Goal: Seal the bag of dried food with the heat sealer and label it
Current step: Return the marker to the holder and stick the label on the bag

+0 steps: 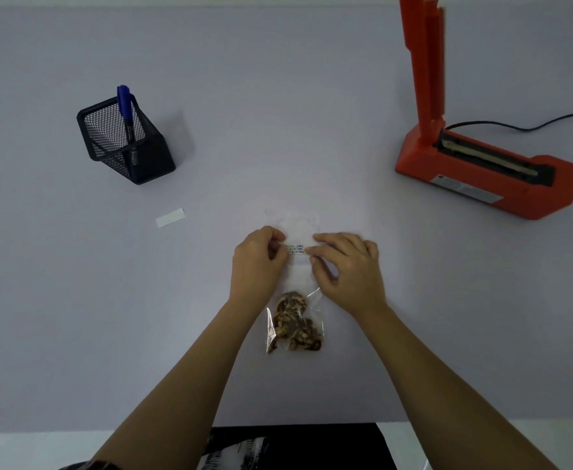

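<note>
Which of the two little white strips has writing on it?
The label pinched between the left hand and right hand, over the bag, has writing. The other strip, lying alone farther left, is blank.

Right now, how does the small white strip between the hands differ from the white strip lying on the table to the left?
The written white label strip bears writing; the blank white strip shows none. The label is pinched at its ends by the left hand and right hand over the clear plastic bag; the blank strip lies alone on the grey table, slanted. Both are small white rectangles.
</note>
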Available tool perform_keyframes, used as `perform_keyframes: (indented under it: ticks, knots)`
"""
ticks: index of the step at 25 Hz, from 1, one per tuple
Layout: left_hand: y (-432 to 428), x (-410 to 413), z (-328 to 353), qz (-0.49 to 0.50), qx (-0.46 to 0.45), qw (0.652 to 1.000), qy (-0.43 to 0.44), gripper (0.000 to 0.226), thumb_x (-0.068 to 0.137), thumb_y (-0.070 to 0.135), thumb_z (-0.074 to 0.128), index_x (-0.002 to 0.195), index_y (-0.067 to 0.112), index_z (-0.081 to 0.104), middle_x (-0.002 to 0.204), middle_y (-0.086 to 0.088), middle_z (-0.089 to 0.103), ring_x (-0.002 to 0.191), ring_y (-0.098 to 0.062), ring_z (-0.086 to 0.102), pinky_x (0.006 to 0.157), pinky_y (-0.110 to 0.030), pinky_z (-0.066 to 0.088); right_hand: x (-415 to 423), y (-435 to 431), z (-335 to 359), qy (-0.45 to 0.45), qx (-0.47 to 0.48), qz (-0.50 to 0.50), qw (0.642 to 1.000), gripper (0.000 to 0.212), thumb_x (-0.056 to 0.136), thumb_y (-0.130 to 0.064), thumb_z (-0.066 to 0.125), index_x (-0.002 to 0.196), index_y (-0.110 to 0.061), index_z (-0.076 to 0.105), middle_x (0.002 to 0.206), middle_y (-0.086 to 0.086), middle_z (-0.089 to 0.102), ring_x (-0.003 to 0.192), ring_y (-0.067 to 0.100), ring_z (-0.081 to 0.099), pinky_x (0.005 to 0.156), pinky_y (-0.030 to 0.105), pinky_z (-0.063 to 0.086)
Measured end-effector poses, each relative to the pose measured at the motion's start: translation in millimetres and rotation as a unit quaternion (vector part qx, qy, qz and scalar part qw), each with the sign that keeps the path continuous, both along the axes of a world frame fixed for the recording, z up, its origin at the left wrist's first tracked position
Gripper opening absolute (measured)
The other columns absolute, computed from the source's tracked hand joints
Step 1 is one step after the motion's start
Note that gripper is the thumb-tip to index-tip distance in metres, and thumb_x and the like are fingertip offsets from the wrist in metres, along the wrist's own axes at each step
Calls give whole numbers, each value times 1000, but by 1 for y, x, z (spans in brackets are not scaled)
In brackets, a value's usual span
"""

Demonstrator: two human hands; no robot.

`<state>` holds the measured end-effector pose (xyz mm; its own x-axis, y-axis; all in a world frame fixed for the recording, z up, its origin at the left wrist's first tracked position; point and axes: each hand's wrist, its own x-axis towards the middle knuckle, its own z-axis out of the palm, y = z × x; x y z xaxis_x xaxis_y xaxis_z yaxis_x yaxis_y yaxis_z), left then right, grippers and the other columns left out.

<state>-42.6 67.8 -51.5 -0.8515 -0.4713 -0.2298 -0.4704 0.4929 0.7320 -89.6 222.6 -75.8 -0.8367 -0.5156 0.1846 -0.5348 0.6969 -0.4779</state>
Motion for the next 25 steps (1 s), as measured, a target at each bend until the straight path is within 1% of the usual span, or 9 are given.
perform_keyframes:
  ticks: [4, 6, 9, 10, 12, 13, 15, 19, 25]
  knots:
    - [0, 3, -3, -4, -53, 998, 21, 18, 83, 7, 62, 100, 8, 60, 86, 2, 46, 66, -9, 44, 65, -23, 38, 0, 0, 0, -7, 1, -4, 1000, 13, 79, -28, 61, 88, -33, 69, 106, -17, 67, 102, 5, 54, 82, 33, 35]
    - [-2, 9, -7, -58, -88, 993, 44, 13, 85, 10, 62, 98, 8, 62, 86, 1, 44, 63, -9, 42, 62, -24, 37, -1, 0, 0, -10, -1, -5, 1000, 13, 79, -28, 62, 88, -33, 69, 107, -16, 67, 103, 4, 53, 82, 32, 34]
    - [-5, 14, -9, -93, -56, 994, 20, 18, 86, 32, 63, 86, 15, 59, 81, 1, 47, 68, -13, 45, 60, -25, 37, 0, -1, 1, -13, 4, -3, 1000, 13, 80, -28, 61, 88, -34, 69, 107, -17, 66, 103, 4, 52, 82, 33, 34]
    - [-5, 14, -11, -115, -86, 990, 14, 24, 86, 38, 63, 84, 15, 56, 81, 0, 48, 71, -14, 46, 61, -26, 38, 0, -1, 1, -13, 6, -3, 1000, 13, 80, -28, 61, 88, -34, 69, 108, -17, 66, 103, 4, 52, 82, 33, 34]
    - [-6, 18, -10, -167, -127, 976, 51, 18, 88, 30, 65, 93, 14, 57, 81, -5, 49, 73, -21, 47, 59, -32, 42, 0, -1, 1, -15, 7, -1, 1000, 12, 80, -29, 61, 88, -33, 69, 108, -16, 66, 104, 4, 52, 82, 32, 33]
    - [-9, 21, -12, -199, -190, 959, 72, 18, 86, 20, 67, 103, 16, 61, 81, -8, 49, 71, -24, 47, 56, -35, 43, -1, -1, 1, -16, 7, -1, 1000, 12, 79, -29, 61, 88, -33, 69, 108, -16, 66, 104, 4, 52, 82, 31, 32]
    - [-17, 25, -22, -236, -265, 931, 90, 34, 82, 12, 65, 112, 26, 67, 82, -9, 52, 69, -25, 50, 57, -31, 37, -1, -1, 1, -19, 7, -2, 1000, 12, 79, -29, 61, 88, -33, 69, 108, -16, 66, 104, 4, 52, 82, 31, 32]
    - [-13, 26, -23, -175, -294, 938, 59, 36, 81, 20, 49, 107, 36, 70, 82, -5, 54, 70, -23, 53, 61, -31, 32, 0, -1, 1, -18, 15, -2, 1000, 12, 80, -30, 60, 88, -33, 69, 108, -16, 66, 105, 4, 52, 81, 32, 33]
    - [-6, 28, -27, -111, -221, 965, 87, 29, 84, 14, 55, 106, 22, 72, 78, -10, 51, 66, -26, 49, 55, -36, 43, -1, -1, 0, -20, 24, 0, 1000, 13, 80, -31, 59, 89, -34, 68, 109, -17, 65, 105, 4, 52, 82, 33, 34]
